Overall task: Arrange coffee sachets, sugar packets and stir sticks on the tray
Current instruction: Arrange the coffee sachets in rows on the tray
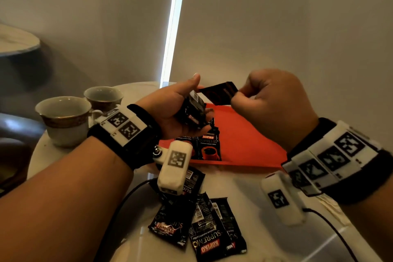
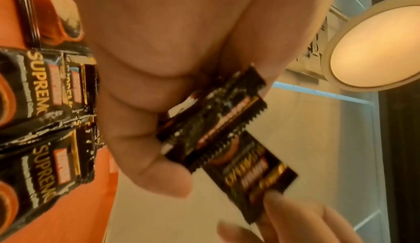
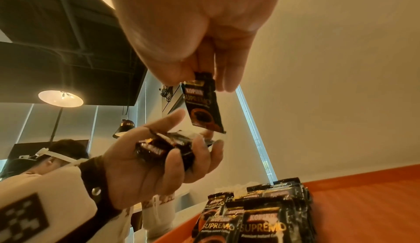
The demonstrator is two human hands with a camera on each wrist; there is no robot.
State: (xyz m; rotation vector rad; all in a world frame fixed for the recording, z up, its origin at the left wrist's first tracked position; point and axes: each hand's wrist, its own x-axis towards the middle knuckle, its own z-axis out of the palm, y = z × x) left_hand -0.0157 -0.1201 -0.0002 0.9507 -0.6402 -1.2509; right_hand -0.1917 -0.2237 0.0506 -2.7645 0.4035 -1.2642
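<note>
My left hand point(image 1: 185, 108) is palm-up above the near-left part of the orange tray point(image 1: 244, 140), its fingers curled round a small stack of black coffee sachets point(image 1: 194, 110). My right hand point(image 1: 270, 100) pinches one single black sachet point(image 1: 220, 92) by its end, just right of the left hand and above the tray. The wrist views show the same stack point(image 2: 211, 115) point(image 3: 163, 148) and the pinched sachet point(image 2: 254, 176) point(image 3: 203, 103). Several sachets point(image 1: 208, 147) lie in rows on the tray's left side point(image 3: 261, 216). No sugar packets or stir sticks are in view.
Loose sachets point(image 1: 200, 225) lie scattered on the round white table point(image 1: 244, 208) in front of the tray. Two empty teacups point(image 1: 63, 119) point(image 1: 104, 97) stand at the left. Black cables cross the table near both wrists. Another person point(image 3: 56, 155) sits beyond.
</note>
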